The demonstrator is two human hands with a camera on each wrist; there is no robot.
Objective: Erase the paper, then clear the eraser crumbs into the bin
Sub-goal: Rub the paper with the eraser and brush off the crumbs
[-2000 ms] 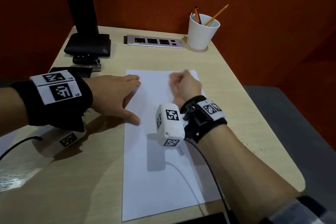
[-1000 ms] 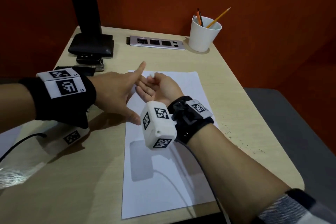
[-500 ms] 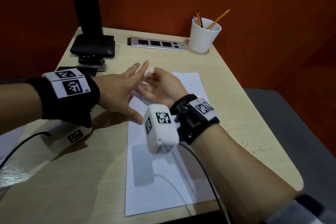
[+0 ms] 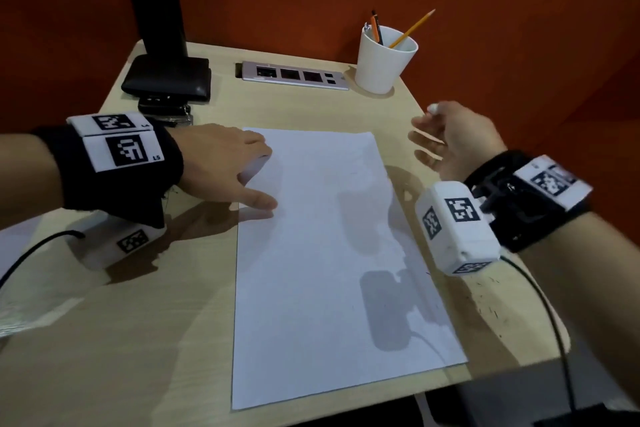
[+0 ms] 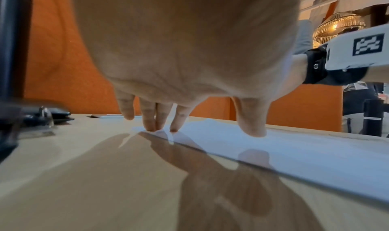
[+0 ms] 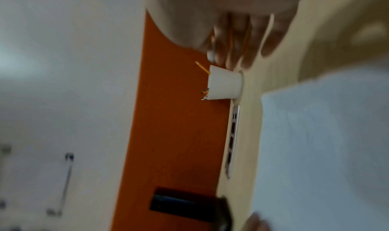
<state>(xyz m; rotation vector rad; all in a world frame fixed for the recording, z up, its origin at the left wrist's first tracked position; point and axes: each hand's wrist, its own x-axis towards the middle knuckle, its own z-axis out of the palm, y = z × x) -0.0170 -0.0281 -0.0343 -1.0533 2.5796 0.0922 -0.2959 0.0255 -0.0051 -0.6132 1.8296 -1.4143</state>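
Note:
The white paper [image 4: 329,253] lies lengthwise on the wooden desk [image 4: 156,340]. My left hand [image 4: 228,170] rests flat on its upper left edge; the fingertips [image 5: 157,126] and thumb press the sheet [image 5: 294,151]. My right hand [image 4: 429,125] hovers off the paper's upper right corner, turned on its side. It pinches a small white eraser [image 4: 434,108] between thumb and forefinger; the eraser [image 6: 210,54] shows blurred in the right wrist view. Dark eraser crumbs [image 4: 485,302] are scattered on the desk right of the paper. No bin is in view.
A white cup [image 4: 381,62] with pencils stands at the back right. A silver socket strip [image 4: 294,74] is set into the desk's back edge. A black lamp base [image 4: 166,76] and keys [image 4: 166,111] sit at the back left. The desk's right edge [image 4: 554,322] is close to the crumbs.
My right hand has swung from beside the left hand over the paper's top to the right, off the sheet. My left hand has lowered flat onto the paper's left edge.

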